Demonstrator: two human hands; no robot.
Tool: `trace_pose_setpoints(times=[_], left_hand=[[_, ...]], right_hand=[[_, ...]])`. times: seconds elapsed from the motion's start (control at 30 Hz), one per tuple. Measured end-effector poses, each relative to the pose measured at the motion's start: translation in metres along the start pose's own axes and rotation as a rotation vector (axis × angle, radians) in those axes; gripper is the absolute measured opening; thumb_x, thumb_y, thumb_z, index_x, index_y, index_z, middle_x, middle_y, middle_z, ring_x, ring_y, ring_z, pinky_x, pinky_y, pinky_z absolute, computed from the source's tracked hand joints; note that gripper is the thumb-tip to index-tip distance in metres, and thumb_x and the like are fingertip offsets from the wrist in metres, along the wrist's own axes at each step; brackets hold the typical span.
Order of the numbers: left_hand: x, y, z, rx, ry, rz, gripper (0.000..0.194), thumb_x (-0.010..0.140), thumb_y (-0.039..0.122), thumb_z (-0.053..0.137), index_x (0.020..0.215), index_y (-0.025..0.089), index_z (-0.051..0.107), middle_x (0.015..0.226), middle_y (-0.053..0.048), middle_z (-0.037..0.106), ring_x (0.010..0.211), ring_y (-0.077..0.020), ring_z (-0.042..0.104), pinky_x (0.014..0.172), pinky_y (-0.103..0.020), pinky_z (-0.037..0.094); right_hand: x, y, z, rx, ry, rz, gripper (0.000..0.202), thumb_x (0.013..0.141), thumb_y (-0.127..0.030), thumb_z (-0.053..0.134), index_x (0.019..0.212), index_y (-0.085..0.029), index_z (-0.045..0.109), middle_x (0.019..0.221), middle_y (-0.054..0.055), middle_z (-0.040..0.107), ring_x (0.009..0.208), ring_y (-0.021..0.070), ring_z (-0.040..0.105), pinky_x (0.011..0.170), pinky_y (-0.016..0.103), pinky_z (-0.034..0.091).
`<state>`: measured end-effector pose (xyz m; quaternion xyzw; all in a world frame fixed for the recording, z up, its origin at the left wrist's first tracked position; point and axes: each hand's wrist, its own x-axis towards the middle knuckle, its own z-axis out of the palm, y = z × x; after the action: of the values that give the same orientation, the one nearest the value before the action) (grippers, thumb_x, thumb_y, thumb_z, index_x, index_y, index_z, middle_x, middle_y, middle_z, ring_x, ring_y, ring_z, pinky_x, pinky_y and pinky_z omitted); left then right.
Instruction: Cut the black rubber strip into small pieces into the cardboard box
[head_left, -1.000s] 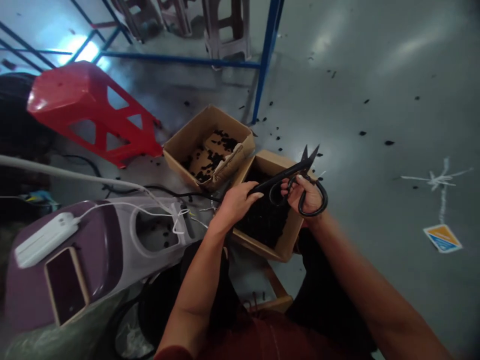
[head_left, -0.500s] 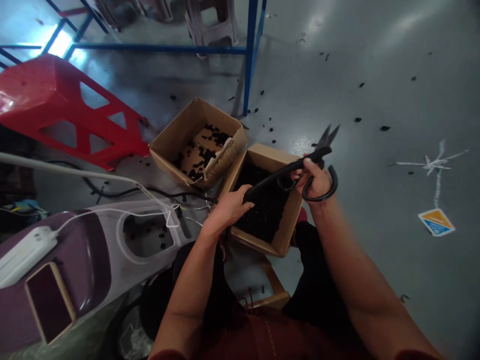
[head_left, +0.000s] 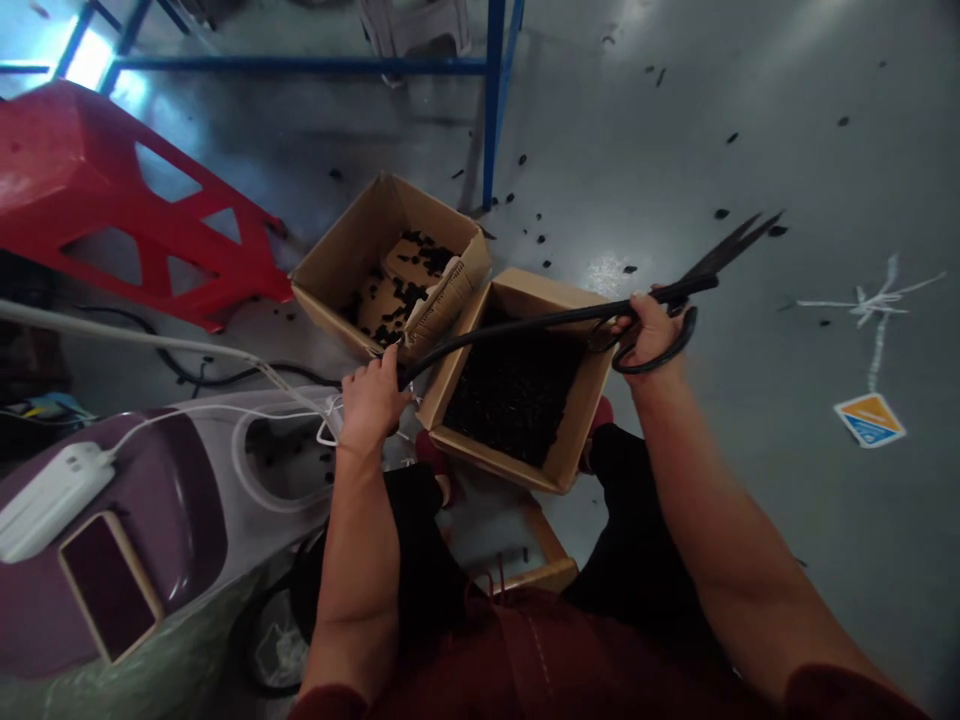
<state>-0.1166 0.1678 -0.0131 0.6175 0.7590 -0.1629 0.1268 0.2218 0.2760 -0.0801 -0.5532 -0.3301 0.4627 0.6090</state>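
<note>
My right hand (head_left: 649, 327) grips the looped handles of large black scissors (head_left: 731, 248), blades pointing up and right over the floor. A long black strip (head_left: 517, 325) stretches from that hand across to my left hand (head_left: 371, 397), which pinches its other end. The strip spans above a cardboard box (head_left: 571, 432) full of black pieces between my knees. A second cardboard box (head_left: 339, 243) with fewer black scraps sits just behind it to the left.
A red plastic stool (head_left: 112, 205) lies tipped at the left. A purple moulded part (head_left: 172, 490) with a white power strip (head_left: 45, 497) and a phone (head_left: 109, 585) is near my left arm. Blue frame legs (head_left: 493, 95) stand behind. Black scraps dot the grey floor.
My hands have drawn apart: the left moved left and down, the right moved right, pulling the black strip out long above the box. The scissors swung further right.
</note>
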Motion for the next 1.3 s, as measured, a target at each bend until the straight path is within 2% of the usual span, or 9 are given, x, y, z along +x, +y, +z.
trace_pose_setpoints(times=[0.1,0.2,0.3,0.4,0.63,0.9,1.0,1.1,1.3], left_hand=[[0.002,0.017,0.001,-0.083,0.093,0.069,0.077,0.081,0.035,0.065,0.146,0.013,0.029,0.128,-0.021,0.056,0.118,-0.0363,0.053,0.096,-0.048,0.042],[0.007,0.047,0.002,-0.286,0.120,0.281,0.066,0.086,0.033,0.060,0.143,0.010,0.035,0.136,-0.020,0.052,0.125,-0.0320,0.049,0.103,-0.045,0.039],[0.010,0.076,0.004,-0.571,0.085,0.514,0.049,0.094,0.033,0.045,0.138,0.010,0.043,0.140,-0.017,0.049,0.131,-0.0250,0.045,0.109,-0.040,0.036],[0.010,0.093,0.005,-0.800,0.007,0.638,0.043,0.098,0.033,0.035,0.134,0.013,0.049,0.137,-0.013,0.054,0.127,-0.0210,0.050,0.108,-0.034,0.038],[0.006,0.101,0.010,-0.868,-0.050,0.574,0.034,0.094,0.025,0.043,0.123,0.014,0.058,0.111,-0.010,0.066,0.102,-0.0211,0.061,0.093,-0.033,0.046],[-0.006,0.094,-0.001,-0.699,0.036,0.420,0.025,0.085,0.021,0.057,0.108,0.017,0.063,0.109,-0.009,0.067,0.104,-0.0227,0.060,0.093,-0.034,0.045],[-0.004,0.100,-0.007,-0.836,-0.121,0.411,0.021,0.083,0.027,0.060,0.101,0.017,0.062,0.095,-0.007,0.067,0.085,-0.0195,0.063,0.077,-0.031,0.049],[0.002,0.110,-0.001,-1.125,-0.305,0.402,0.024,0.085,0.035,0.055,0.099,0.015,0.058,0.080,-0.002,0.063,0.059,-0.0109,0.056,0.057,-0.024,0.045],[0.014,0.119,0.018,-1.438,-0.431,0.337,0.028,0.085,0.038,0.054,0.095,0.013,0.059,0.074,0.000,0.060,0.054,-0.0056,0.049,0.053,-0.019,0.040]], right_hand=[[-0.025,0.001,0.022,-0.184,0.040,-0.030,0.038,0.071,-0.031,0.067,0.097,-0.026,0.040,0.067,-0.009,0.047,0.045,0.0073,0.045,0.042,0.022,0.038],[-0.051,0.000,0.037,-0.314,-0.108,0.019,0.039,0.071,-0.032,0.071,0.099,-0.024,0.045,0.066,-0.008,0.049,0.046,0.0082,0.048,0.044,0.023,0.040],[-0.073,0.004,0.048,-0.202,-0.305,0.191,0.045,0.070,-0.035,0.072,0.106,-0.023,0.048,0.066,-0.007,0.051,0.049,0.0104,0.053,0.047,0.026,0.045],[-0.086,0.010,0.055,-0.030,-0.447,0.326,0.050,0.067,-0.037,0.075,0.108,-0.024,0.048,0.070,-0.006,0.054,0.052,0.0107,0.055,0.049,0.026,0.047],[-0.092,0.012,0.051,0.091,-0.520,0.474,0.058,0.062,-0.040,0.079,0.107,-0.024,0.046,0.072,-0.007,0.056,0.054,0.0112,0.056,0.049,0.026,0.047],[-0.081,0.006,0.044,0.106,-0.421,0.348,0.053,0.062,-0.032,0.075,0.103,-0.024,0.043,0.067,-0.010,0.050,0.055,0.0091,0.056,0.050,0.022,0.044],[-0.079,0.002,0.042,0.090,-0.468,0.344,0.053,0.061,-0.028,0.073,0.105,-0.025,0.043,0.076,-0.007,0.056,0.057,0.0089,0.056,0.053,0.023,0.044],[-0.078,-0.003,0.038,0.045,-0.529,0.329,0.052,0.063,-0.026,0.070,0.107,-0.025,0.043,0.083,-0.005,0.061,0.059,0.0091,0.056,0.057,0.024,0.046],[-0.074,-0.006,0.032,-0.082,-0.560,0.265,0.048,0.067,-0.025,0.066,0.109,-0.025,0.044,0.086,-0.004,0.062,0.066,0.0106,0.057,0.067,0.028,0.048]])
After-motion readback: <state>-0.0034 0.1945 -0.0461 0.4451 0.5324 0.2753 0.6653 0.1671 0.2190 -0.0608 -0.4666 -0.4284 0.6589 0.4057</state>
